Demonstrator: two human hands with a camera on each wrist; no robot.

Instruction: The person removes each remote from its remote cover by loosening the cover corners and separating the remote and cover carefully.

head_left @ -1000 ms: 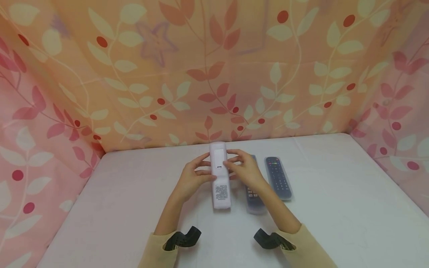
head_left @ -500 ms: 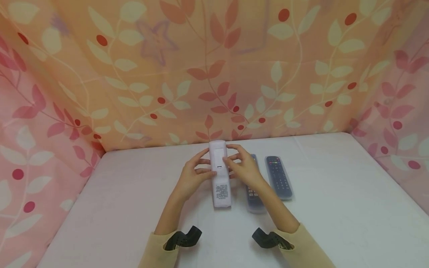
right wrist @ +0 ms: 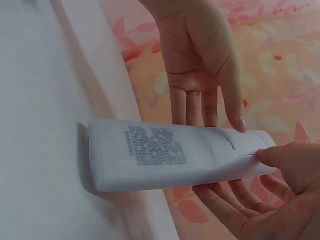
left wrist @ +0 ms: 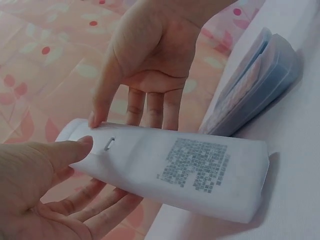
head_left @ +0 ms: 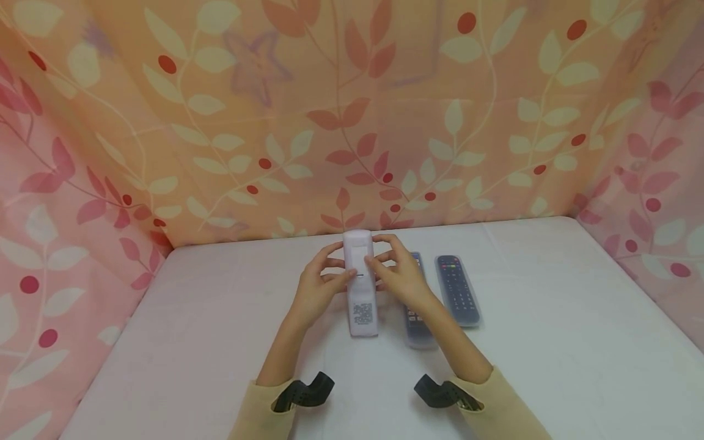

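In the head view a white remote control (head_left: 363, 293) stands back side toward me, with a printed square-pattern label and a small slotted battery cover. My left hand (head_left: 316, 290) holds its left edge, thumb on the back near the slot and fingers behind. From the other side my right hand (head_left: 404, 278) grips the upper part, its thumb pressing by the cover's edge. The left wrist view has the remote's back (left wrist: 135, 155) between both thumbs. In the right wrist view the remote's lower end (right wrist: 107, 155) is close to or touching the white surface; contact is unclear.
Two dark remotes in clear covers lie to the right: one (head_left: 419, 336) partly hidden under my right forearm, the other (head_left: 458, 290) farther right. White cloth covers the table (head_left: 220, 342). A leaf-patterned curtain (head_left: 352, 153) rises behind it and at both sides.
My left thumb has slid up the remote's back toward the slot. The remote's lower end has shifted slightly up in view. My right hand stays almost in place; the dark remotes lie still.
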